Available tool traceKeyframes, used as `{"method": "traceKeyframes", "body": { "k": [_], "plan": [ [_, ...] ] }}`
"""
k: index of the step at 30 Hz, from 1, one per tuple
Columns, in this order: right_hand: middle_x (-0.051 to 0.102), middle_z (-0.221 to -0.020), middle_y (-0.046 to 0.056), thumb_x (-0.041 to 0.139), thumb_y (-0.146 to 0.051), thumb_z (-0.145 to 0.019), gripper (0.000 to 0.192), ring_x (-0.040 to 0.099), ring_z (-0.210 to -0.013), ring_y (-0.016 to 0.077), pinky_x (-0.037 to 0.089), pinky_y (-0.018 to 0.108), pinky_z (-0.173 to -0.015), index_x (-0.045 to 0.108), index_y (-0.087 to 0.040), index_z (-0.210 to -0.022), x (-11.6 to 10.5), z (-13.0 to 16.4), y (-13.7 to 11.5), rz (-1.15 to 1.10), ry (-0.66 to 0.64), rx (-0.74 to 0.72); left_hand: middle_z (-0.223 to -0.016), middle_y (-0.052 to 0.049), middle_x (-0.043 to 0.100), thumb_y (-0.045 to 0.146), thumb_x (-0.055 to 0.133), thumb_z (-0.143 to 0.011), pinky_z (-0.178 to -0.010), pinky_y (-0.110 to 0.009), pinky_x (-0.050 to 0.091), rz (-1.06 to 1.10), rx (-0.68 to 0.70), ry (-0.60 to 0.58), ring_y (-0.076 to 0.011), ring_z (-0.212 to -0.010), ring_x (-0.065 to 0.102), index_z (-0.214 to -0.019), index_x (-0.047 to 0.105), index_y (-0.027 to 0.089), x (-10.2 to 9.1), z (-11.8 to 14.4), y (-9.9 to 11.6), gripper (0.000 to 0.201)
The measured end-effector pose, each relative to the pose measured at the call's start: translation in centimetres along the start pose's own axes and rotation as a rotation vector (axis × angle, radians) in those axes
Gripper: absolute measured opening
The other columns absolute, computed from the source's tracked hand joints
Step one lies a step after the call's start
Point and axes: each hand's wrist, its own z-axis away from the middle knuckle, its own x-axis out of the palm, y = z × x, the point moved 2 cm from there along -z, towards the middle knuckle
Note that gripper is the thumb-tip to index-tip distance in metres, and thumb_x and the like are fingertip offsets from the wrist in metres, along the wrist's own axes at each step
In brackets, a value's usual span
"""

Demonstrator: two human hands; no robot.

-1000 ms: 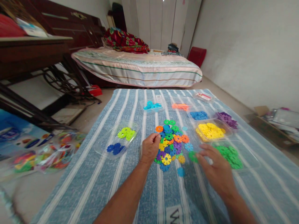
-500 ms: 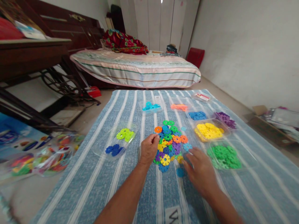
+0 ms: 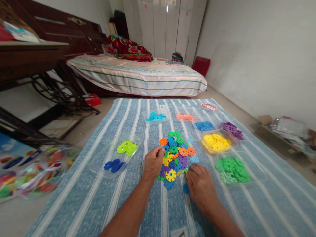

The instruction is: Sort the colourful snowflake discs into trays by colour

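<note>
On the striped cloth [image 3: 123,210], a loose pile of notched discs [image 3: 172,161] lies around the middle of the surface, the left hand [image 3: 153,163] at its left side with fingers curled together and the right hand [image 3: 201,181] at its near right side with fingertips drawn in; whether either pinches a disc, I cannot tell. Toward the right edge sit green discs [image 3: 233,169] and yellow discs [image 3: 216,142] in clear tubs, toward the left edge lime discs [image 3: 126,148].

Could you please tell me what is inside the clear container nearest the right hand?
Green discs lie heaped in the container; whatever lies beneath them is hidden.
</note>
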Motion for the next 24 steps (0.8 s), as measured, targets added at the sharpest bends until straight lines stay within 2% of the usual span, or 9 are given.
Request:
{"method": "traceKeyframes", "body": {
  "k": [5, 9, 12, 14, 16, 20, 24],
  "plan": [
    [0.062, -0.088, 0.007, 0.044, -0.012, -0.085, 0.021, 0.052, -0.095, 0.0198, 0.042, 0.037, -0.085, 0.060, -0.018, -0.074, -0.2, -0.3, 0.9, -0.020, 0.104, -0.054, -0.068, 0.001, 0.064, 0.038, 0.046, -0.080, -0.062, -0.021, 0.045, 0.004, -0.002, -0.003, -0.0130, -0.064, 0.059, -0.081, 0.065, 0.018, 0.0, 0.1, 0.0, 0.027],
    [0.063, -0.087, 0.007, 0.045, -0.017, -0.086, 0.020, 0.054, -0.091, 0.0186, 0.043, 0.036, -0.083, 0.061, -0.018, -0.074, -2.6, -2.4, 3.5, 0.059, 0.220, -0.088, -0.068, 0.001, 0.065, 0.037, 0.047, -0.080, -0.061, -0.021, 0.044, 0.008, -0.001, 0.000, -0.0127, -0.064, 0.058, -0.081, 0.065, 0.019, 0.0, 0.1, 0.0, 0.026],
    [0.064, -0.087, 0.009, 0.048, -0.021, -0.085, 0.017, 0.056, -0.087, 0.0195, 0.043, 0.037, -0.082, 0.062, -0.016, -0.078, -5.1, -4.4, 6.2, 0.204, 0.344, 0.037, -0.071, 0.001, 0.066, 0.036, 0.046, -0.080, -0.062, -0.021, 0.044, 0.021, 0.002, 0.001, -0.0126, -0.065, 0.058, -0.080, 0.065, 0.018, 0.0, 0.2, 0.1, 0.026],
    [0.064, -0.089, 0.010, 0.049, -0.024, -0.085, 0.015, 0.057, -0.089, 0.0212, 0.042, 0.039, -0.083, 0.062, -0.016, -0.085, -5.9, -5.3, 7.0, 0.235, 0.380, 0.085, -0.070, 0.001, 0.065, 0.036, 0.046, -0.080, -0.062, -0.021, 0.044, 0.025, 0.000, 0.003, -0.0126, -0.065, 0.058, -0.079, 0.065, 0.018, 0.0, 0.2, 0.2, 0.026],
    [0.064, -0.089, 0.009, 0.049, -0.026, -0.085, 0.016, 0.057, -0.089, 0.0208, 0.044, 0.038, -0.082, 0.062, -0.017, -0.088, -5.3, -5.3, 6.3, 0.167, 0.330, 0.038, -0.066, 0.001, 0.063, 0.036, 0.046, -0.080, -0.061, -0.020, 0.044, 0.020, -0.003, 0.005, -0.0124, -0.063, 0.057, -0.078, 0.065, 0.018, 0.0, 0.2, 0.2, 0.026],
    [0.063, -0.096, 0.008, 0.052, -0.029, -0.085, 0.016, 0.055, -0.098, 0.0214, 0.045, 0.038, -0.085, 0.063, -0.020, -0.090, -2.0, -3.6, 1.4, -0.047, 0.115, -0.114, -0.065, 0.002, 0.062, 0.036, 0.047, -0.080, -0.060, -0.020, 0.043, 0.026, 0.002, 0.003, -0.0122, -0.064, 0.057, -0.079, 0.065, 0.019, 0.1, 0.3, 0.1, 0.025],
    [0.061, -0.107, 0.011, 0.062, -0.034, -0.077, 0.021, 0.048, -0.112, 0.0269, 0.041, 0.044, -0.093, 0.064, -0.017, -0.089, 0.2, -2.2, -2.7, -0.089, -0.038, -0.094, -0.066, 0.002, 0.062, 0.036, 0.046, -0.081, -0.060, -0.020, 0.043, 0.033, -0.010, -0.009, -0.0114, -0.062, 0.056, -0.079, 0.064, 0.019, 0.1, 0.3, 0.1, 0.026]
  ]
}}
